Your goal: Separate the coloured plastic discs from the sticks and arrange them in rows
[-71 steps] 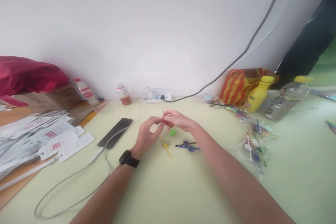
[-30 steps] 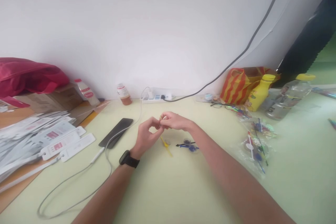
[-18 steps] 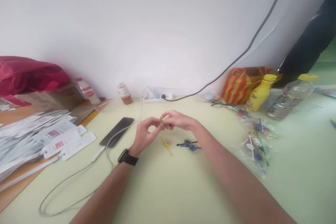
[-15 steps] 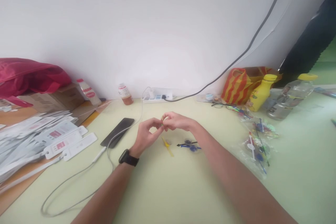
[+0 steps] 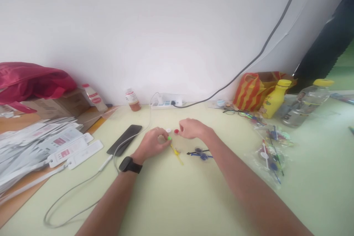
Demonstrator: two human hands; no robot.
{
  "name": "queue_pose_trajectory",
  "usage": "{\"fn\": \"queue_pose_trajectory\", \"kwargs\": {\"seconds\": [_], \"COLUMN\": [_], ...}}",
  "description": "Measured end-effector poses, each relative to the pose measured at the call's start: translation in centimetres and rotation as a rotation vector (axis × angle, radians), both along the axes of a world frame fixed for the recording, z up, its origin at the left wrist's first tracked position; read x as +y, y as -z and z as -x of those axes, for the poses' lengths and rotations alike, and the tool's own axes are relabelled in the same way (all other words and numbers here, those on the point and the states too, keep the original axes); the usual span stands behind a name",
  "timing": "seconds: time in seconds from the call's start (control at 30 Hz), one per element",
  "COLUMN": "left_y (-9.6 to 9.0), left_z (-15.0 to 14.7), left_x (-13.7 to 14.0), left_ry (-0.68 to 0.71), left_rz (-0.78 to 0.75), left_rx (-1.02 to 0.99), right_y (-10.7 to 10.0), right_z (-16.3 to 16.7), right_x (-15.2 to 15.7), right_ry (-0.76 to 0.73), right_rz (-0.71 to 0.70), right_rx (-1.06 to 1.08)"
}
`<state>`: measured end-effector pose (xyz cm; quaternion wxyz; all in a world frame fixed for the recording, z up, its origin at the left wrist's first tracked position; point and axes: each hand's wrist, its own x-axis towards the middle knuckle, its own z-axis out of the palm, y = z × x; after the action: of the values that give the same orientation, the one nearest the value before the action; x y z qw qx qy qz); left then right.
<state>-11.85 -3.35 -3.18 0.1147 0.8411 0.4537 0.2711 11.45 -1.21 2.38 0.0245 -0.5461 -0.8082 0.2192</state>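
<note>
My left hand [image 5: 153, 141], with a black watch at the wrist, pinches a small green plastic piece [image 5: 169, 138] between thumb and forefinger. To its right, my right hand [image 5: 190, 129] is low over the table with curled fingers, its fingertips at a small red round piece [image 5: 176, 131]; they seem to grip its edge. A small white round piece [image 5: 168, 131] lies between the hands. Just below the green piece is a long yellow plastic piece [image 5: 177, 152]. Under my right forearm lie a black pointer-like piece [image 5: 198, 151] and a blue one [image 5: 204, 156], each with a round part.
A phone [image 5: 125, 141] on a white cable lies at left, beside a pile of white tags [image 5: 63, 142]. Clear bags of coloured plastic parts [image 5: 269, 155] are at right. Bottles [image 5: 276, 99], a striped bag [image 5: 249, 90] and a power strip [image 5: 167, 103] stand along the wall.
My hands were together at the fingertips and have come apart, the left moving left and down, the right slightly right. The green, red and white pieces have come into sight.
</note>
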Motion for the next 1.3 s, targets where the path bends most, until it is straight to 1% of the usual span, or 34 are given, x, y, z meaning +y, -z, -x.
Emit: {"fn": "queue_pose_trajectory", "kwargs": {"seconds": [0.1, 0.13, 0.23, 0.3, 0.37, 0.43, 0.53, 0.63, 0.7, 0.77, 0.9, 1.03, 1.1, 1.17, 1.23, 1.3], "left_y": [-0.2, -0.1, 0.2, 0.7, 1.1, 1.4, 1.4, 0.9, 0.7, 0.6, 0.7, 0.3, 0.0, -0.1, 0.0, 0.3], "left_z": [0.1, 0.1, 0.2, 0.2, 0.1, -0.2, -1.1, -2.4, -3.1, -3.6, -3.9, -3.9, -4.0, -4.1, -4.2, -4.2], "left_x": [-0.1, -0.1, 0.2, 0.6, 0.8, 0.9, 0.5, -0.2, -0.5, -0.6, -0.5, -0.9, -1.1, -1.2, -1.1, -0.9], "left_ry": [-0.044, -0.059, -0.047, -0.005, 0.018, 0.0, -0.075, -0.116, -0.092, -0.079, -0.148, -0.081, -0.054, -0.044, -0.026, 0.01], "left_rz": [-0.067, -0.072, -0.034, -0.016, -0.027, -0.06, -0.132, -0.186, -0.198, -0.199, -0.187, -0.206, -0.215, -0.197, -0.15, -0.08], "left_rx": [0.019, 0.022, 0.015, -0.005, -0.019, -0.026, -0.073, -0.175, -0.237, -0.297, -0.436, -0.404, -0.388, -0.394, -0.42, -0.47], "right_y": [0.3, 0.6, 1.4, 1.3, 0.8, 0.1, -0.4, 0.1, 0.6, 1.0, 1.2, 0.9, 0.9, 1.1, 1.2, 1.4], "right_z": [2.2, 2.9, 4.0, 3.5, 2.3, 0.8, -0.6, -0.4, 0.3, 1.1, 1.9, 1.1, 0.4, -0.2, -0.6, -0.6], "right_x": [-1.1, -1.4, -1.8, -1.6, -1.0, -0.3, 0.6, 1.1, 1.2, 1.2, 0.7, 0.6, 0.9, 1.2, 1.4, 1.4], "right_ry": [-0.199, -0.238, -0.241, -0.251, -0.257, -0.208, -0.049, 0.094, 0.109, 0.109, 0.152, 0.123, 0.086, 0.02, -0.048, -0.083], "right_rz": [0.177, 0.223, 0.273, 0.291, 0.303, 0.308, 0.345, 0.431, 0.485, 0.499, 0.478, 0.469, 0.48, 0.512, 0.531, 0.507], "right_rx": [-0.007, -0.002, 0.022, 0.055, 0.147, 0.328, 0.683, 0.999, 1.106, 1.125, 1.109, 0.973, 0.925, 0.932, 0.947, 0.916]}}
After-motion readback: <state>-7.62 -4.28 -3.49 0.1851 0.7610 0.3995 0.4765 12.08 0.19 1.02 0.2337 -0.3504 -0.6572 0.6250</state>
